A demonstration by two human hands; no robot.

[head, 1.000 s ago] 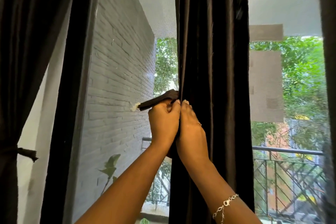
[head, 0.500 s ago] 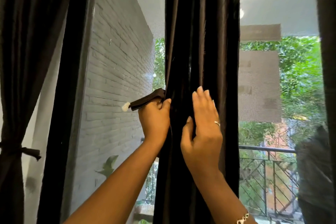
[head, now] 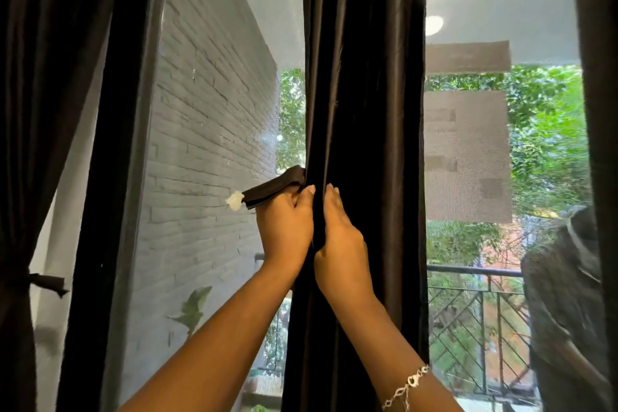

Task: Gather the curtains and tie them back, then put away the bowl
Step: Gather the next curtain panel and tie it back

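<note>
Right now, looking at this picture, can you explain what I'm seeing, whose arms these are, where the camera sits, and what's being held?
There is no machine here. The camera is worn on a person's head, so it looks forward at their own two bare arms reaching toward a window. Both hands are closed on the dark middle curtain, gathered into a column. The left hand also holds a dark tieback strap with a white tip, sticking out to the left. The right hand pinches a fold of the cloth; a bracelet is on that wrist. At far left, another curtain is already tied. No bowl is in view.
</note>
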